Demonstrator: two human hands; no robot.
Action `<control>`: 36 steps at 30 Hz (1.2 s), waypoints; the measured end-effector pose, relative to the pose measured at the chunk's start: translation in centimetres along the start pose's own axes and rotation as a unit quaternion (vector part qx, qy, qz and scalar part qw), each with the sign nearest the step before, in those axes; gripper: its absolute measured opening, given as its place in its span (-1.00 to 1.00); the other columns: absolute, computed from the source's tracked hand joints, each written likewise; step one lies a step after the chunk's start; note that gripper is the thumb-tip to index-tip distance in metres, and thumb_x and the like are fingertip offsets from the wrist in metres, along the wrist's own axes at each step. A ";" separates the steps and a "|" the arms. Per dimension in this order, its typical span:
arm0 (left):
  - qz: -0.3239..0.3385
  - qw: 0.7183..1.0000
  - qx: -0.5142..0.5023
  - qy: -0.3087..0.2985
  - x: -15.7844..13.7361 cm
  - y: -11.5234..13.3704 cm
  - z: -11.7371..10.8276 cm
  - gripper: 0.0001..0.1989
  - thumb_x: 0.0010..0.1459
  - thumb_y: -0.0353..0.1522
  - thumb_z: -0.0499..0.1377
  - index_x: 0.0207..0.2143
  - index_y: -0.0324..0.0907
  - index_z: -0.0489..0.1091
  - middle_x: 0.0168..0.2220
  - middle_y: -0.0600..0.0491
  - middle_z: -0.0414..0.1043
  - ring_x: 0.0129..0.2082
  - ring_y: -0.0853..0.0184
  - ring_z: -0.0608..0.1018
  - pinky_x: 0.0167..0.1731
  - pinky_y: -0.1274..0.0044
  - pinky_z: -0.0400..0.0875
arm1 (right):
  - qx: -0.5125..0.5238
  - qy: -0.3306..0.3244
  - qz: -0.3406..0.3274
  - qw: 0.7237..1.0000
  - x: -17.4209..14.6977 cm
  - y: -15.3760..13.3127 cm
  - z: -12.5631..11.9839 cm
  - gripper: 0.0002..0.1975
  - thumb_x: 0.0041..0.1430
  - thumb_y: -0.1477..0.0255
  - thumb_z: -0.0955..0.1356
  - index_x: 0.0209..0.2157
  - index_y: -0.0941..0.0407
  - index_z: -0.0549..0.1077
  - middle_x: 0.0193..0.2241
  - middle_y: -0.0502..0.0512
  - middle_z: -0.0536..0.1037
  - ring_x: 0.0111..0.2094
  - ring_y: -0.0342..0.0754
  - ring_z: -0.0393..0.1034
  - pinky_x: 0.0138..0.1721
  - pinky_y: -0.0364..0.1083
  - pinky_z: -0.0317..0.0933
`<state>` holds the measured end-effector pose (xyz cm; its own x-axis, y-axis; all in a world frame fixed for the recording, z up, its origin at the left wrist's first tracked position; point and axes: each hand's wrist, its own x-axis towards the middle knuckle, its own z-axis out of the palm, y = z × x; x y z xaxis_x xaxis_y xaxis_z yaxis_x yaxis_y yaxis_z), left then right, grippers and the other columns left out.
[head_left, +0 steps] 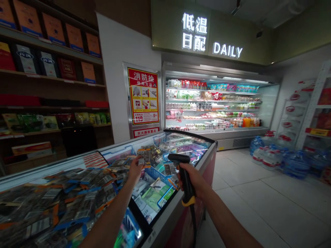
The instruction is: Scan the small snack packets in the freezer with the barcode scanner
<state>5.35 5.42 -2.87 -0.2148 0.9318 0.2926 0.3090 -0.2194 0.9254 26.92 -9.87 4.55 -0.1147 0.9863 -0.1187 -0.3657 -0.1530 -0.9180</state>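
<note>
My right hand (195, 179) is wrapped round the grip of a black barcode scanner (186, 182) with a yellow base, its cable hanging down. The scanner's head points left. In my left hand (135, 169) is a small snack packet (143, 157) with orange edges, a clear window and a pale label. Both hands are above a glass-topped chest freezer (178, 199). A large heap of similar packets (85, 193) with orange and blue edges covers its left part, beside and below my left forearm. Bagged goods (155, 193) show through the glass between my arms.
Shelves with boxed goods (54, 29) stand on the left. At the back is a lit open refrigerator (212, 103) with packaged food. Large water bottles (297, 165) stand on the tiled floor (248, 196) at the right.
</note>
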 end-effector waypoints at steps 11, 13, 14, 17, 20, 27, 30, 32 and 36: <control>-0.062 0.988 -0.118 -0.075 -1.5 2.1 -1.1 -0.55 -0.19 -0.59 0.04 -0.14 -0.27 0.20 -0.42 0.04 0.40 -0.53 0.45 0.45 -0.49 0.59 0.35 | -0.014 0.016 -0.020 1.000 0.0 0.9 0.3 -0.74 -0.10 0.23 0.25 -0.46 0.16 0.26 -0.72 -0.09 0.30 -0.76 -0.22 0.18 -0.76 -0.21 0.06; -0.070 0.988 -0.104 -0.087 -1.0 2.1 -2.0 -0.73 -0.19 -0.49 0.11 -0.32 -0.30 0.29 -0.53 0.07 0.38 -0.58 0.44 0.43 -0.56 0.59 0.33 | -0.018 0.018 -0.020 0.999 0.0 0.9 0.2 -0.73 -0.11 0.22 0.25 -0.46 0.16 0.27 -0.73 -0.09 0.30 -0.76 -0.22 0.18 -0.76 -0.21 0.06; -0.065 0.988 -0.098 -0.096 -0.7 2.1 -2.3 -0.79 -0.20 -0.44 0.14 -0.40 -0.30 0.31 -0.58 0.08 0.35 -0.61 0.44 0.41 -0.60 0.60 0.30 | -0.026 0.018 -0.022 0.999 0.0 1.0 0.3 -0.73 -0.11 0.22 0.26 -0.47 0.16 0.27 -0.73 -0.09 0.30 -0.76 -0.22 0.18 -0.76 -0.21 0.06; -0.052 0.990 -0.092 -0.095 0.2 2.3 -2.8 -0.80 -0.20 -0.33 0.15 -0.48 -0.30 0.33 -0.66 0.11 0.32 -0.68 0.46 0.36 -0.68 0.62 0.22 | -0.063 0.015 -0.021 0.998 0.0 1.5 0.5 -0.73 -0.11 0.23 0.25 -0.48 0.17 0.28 -0.74 -0.08 0.31 -0.76 -0.21 0.18 -0.76 -0.21 0.08; -0.035 0.997 -0.035 -0.063 1.3 2.7 -2.8 -0.79 -0.15 -0.33 0.10 -0.43 -0.28 0.35 -0.63 0.09 0.36 -0.66 0.45 0.37 -0.67 0.62 0.20 | -0.100 0.004 -0.010 0.995 -0.1 2.3 1.0 -0.75 -0.12 0.24 0.26 -0.50 0.16 0.27 -0.74 -0.08 0.31 -0.77 -0.21 0.17 -0.78 -0.21 0.07; 0.044 0.983 0.177 -0.025 3.2 3.7 -2.4 -0.78 -0.08 -0.31 0.05 -0.38 -0.20 0.40 -0.46 0.06 0.46 -0.47 0.37 0.45 -0.58 0.62 0.21 | -0.140 -0.032 0.019 0.989 -0.4 3.3 1.5 -0.80 -0.14 0.29 0.26 -0.56 0.15 0.24 -0.75 -0.10 0.30 -0.79 -0.21 0.16 -0.80 -0.21 0.06; 0.063 0.975 0.213 -0.028 3.3 4.2 -2.0 -0.79 -0.07 -0.32 0.04 -0.39 -0.19 0.40 -0.43 0.07 0.46 -0.46 0.37 0.45 -0.56 0.62 0.19 | -0.136 -0.042 0.021 0.990 -0.6 3.4 1.3 -0.78 -0.12 0.27 0.25 -0.51 0.15 0.27 -0.76 -0.10 0.31 -0.80 -0.22 0.15 -0.81 -0.21 0.06; 0.070 0.971 0.228 -0.030 3.4 4.4 -1.6 -0.79 -0.07 -0.32 0.03 -0.39 -0.19 0.40 -0.44 0.07 0.46 -0.46 0.38 0.45 -0.55 0.62 0.18 | -0.132 -0.042 0.024 0.990 -0.7 3.5 1.2 -0.77 -0.11 0.26 0.25 -0.49 0.16 0.28 -0.76 -0.10 0.30 -0.80 -0.21 0.16 -0.82 -0.22 0.06; 0.087 0.965 0.244 -0.037 3.3 4.7 -1.1 -0.78 -0.06 -0.31 0.01 -0.39 -0.18 0.40 -0.45 0.08 0.45 -0.44 0.37 0.44 -0.54 0.62 0.17 | -0.122 -0.025 0.027 0.992 -0.7 3.3 0.9 -0.76 -0.11 0.25 0.25 -0.48 0.16 0.28 -0.77 -0.10 0.29 -0.80 -0.21 0.16 -0.82 -0.23 0.04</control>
<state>5.04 7.10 2.71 -0.0588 0.9156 0.3977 0.7383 -0.2283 0.6347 24.90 -11.14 1.94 -0.1758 0.9717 -0.1577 -0.1242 -0.1808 -0.9756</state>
